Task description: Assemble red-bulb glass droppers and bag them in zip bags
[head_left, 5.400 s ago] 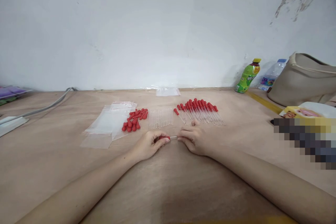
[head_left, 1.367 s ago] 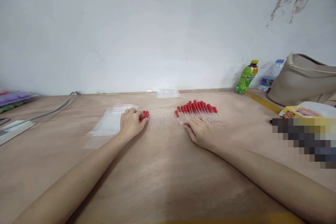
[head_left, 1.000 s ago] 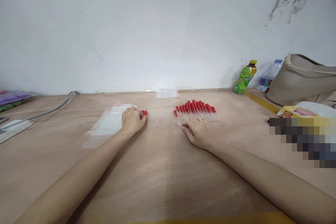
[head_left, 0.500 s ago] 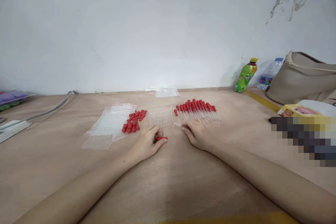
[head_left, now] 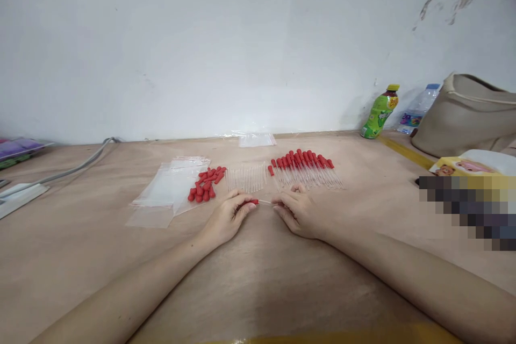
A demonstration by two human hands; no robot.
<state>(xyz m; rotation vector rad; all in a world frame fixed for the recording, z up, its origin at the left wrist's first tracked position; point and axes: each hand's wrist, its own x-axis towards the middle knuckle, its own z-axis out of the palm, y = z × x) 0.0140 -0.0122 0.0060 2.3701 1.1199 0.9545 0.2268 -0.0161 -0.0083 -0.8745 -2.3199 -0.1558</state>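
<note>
My left hand [head_left: 227,217] pinches a red rubber bulb [head_left: 253,201] just above the wooden table [head_left: 258,279]. My right hand [head_left: 297,210] pinches a clear glass tube [head_left: 265,202] whose end meets the bulb. Both hands rest on the table, fingers closed. Behind the left hand lies a pile of loose red bulbs [head_left: 206,184]. A row of bare clear tubes [head_left: 246,177] lies in the middle. Behind the right hand lies a row of finished droppers with red bulbs [head_left: 305,168].
Clear plastic bags [head_left: 167,191] lie left of the bulbs, another bag [head_left: 257,140] by the wall. A green bottle [head_left: 379,112], a water bottle [head_left: 417,109] and a beige bag [head_left: 470,114] stand at the right. A grey cable [head_left: 68,170] runs at the left.
My left hand came back from the bulb pile with one red bulb. My right hand picked up a clear tube. The two now meet in front of the rows.
</note>
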